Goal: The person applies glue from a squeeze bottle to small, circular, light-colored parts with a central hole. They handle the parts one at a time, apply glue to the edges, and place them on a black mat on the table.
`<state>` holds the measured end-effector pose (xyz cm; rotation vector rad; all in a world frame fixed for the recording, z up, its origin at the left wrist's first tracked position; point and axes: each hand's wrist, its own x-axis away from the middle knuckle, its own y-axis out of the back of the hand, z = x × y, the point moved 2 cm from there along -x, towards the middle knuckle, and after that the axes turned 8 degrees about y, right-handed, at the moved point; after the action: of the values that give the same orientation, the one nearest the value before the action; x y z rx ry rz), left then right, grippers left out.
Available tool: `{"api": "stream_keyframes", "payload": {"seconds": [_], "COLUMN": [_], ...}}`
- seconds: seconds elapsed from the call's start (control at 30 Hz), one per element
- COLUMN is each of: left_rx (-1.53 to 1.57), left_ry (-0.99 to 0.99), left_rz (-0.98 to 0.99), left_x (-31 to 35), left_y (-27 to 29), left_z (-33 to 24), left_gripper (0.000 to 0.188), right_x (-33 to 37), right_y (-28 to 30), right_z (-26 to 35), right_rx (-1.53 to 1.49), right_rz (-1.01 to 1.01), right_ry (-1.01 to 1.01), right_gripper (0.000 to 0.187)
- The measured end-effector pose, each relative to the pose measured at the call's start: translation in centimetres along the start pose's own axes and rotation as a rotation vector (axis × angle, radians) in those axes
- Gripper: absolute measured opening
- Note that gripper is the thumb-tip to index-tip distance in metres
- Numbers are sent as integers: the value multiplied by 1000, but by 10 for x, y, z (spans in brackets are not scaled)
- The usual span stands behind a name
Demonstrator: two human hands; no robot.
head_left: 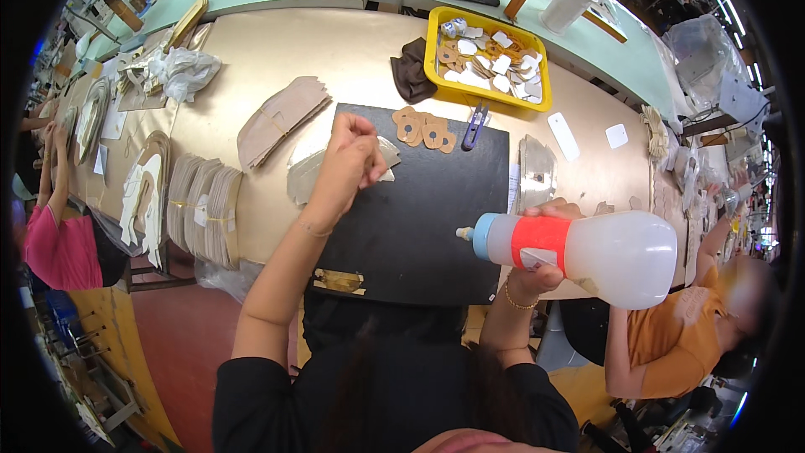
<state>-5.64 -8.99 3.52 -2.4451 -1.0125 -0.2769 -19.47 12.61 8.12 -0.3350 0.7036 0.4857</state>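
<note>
My right hand is wrapped round a large squeeze bottle of cloudy white plastic with a red band and a light blue cap. The bottle is tipped on its side, its nozzle pointing left over the black board. Above the board's left part, my left hand has its fingers curled together; whatever they may pinch is hidden. Just beneath it lie pale grey-beige pieces, partly covered by the hand. Tan cutouts with holes and a purple cutter lie along the board's far edge.
A yellow tray of small white and tan pieces stands at the back, beside a dark brown cloth. Bundled pieces and a fanned stack lie left. Co-workers sit at both sides, one in pink, one in orange.
</note>
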Motion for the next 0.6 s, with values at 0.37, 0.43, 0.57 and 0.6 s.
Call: {"api": "stream_keyframes", "payload": {"seconds": [0.37,0.43,0.57,0.6], "left_rx": [40,18,20,4], "left_ry": [-23,25,48,21], "left_rz": [106,106,129,139], "left_x": [37,43,55,57], "left_y": [-37,-40,-52,-54], "left_z": [-2,-1,-2,-3], "left_gripper": [25,22,18,18], "right_x": [-6,-5,-4,-5], "right_y": [-13,-13,-11,-11], "right_z": [9,10,13,13], "right_rx": [118,116,114,92], "right_rz": [-60,-49,86,126], "right_ry": [133,174,356,381], "right_gripper": [84,84,80,79]}}
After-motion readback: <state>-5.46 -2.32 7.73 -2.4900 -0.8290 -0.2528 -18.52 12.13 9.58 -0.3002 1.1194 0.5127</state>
